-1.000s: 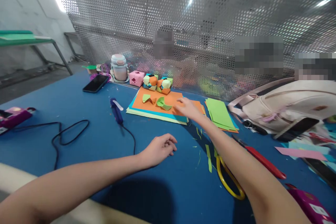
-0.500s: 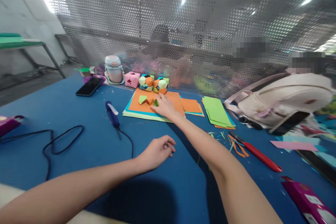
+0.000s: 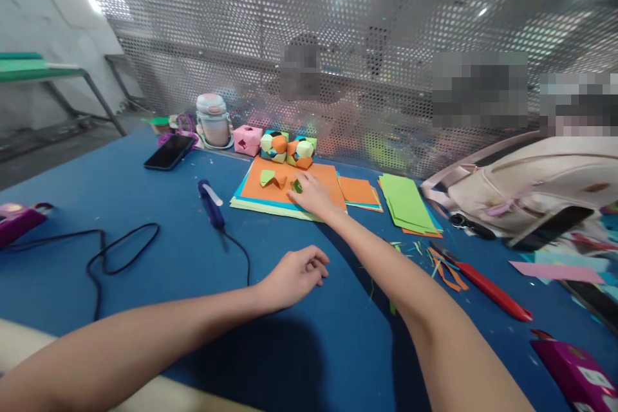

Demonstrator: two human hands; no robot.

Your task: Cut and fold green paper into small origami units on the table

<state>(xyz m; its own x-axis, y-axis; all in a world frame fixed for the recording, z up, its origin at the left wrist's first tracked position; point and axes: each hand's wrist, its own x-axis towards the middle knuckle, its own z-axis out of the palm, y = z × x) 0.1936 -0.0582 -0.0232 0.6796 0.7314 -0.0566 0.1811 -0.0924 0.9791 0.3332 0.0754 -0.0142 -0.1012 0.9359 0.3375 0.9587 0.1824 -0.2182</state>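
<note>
My right hand (image 3: 313, 196) reaches over the stack of coloured paper sheets (image 3: 316, 172), its thumb and fingers closed around a small green folded paper piece (image 3: 296, 187). Just left of it, a green and orange folded paper piece (image 3: 271, 179) lies on the top orange sheet. My left hand (image 3: 295, 275) rests nearer to me above the blue tabletop, fingers loosely curled and holding nothing visible. Behind the stack sit two multicoloured folded paper balls (image 3: 275, 147) and a pink folded paper cube (image 3: 248, 141).
A blue glue gun (image 3: 211, 205) with a black cord lies left. Small orange sheets (image 3: 358, 191), green sheets (image 3: 404, 203), a red-handled cutter (image 3: 495, 290) and a pale backpack (image 3: 502, 183) are right. A phone (image 3: 170, 152) and bottle (image 3: 213, 121) stand back left, before a perforated metal panel (image 3: 232, 26).
The view has shifted slightly. My right hand has drawn a little to the right with the small green piece, away from the green and orange one. My left hand stays put.
</note>
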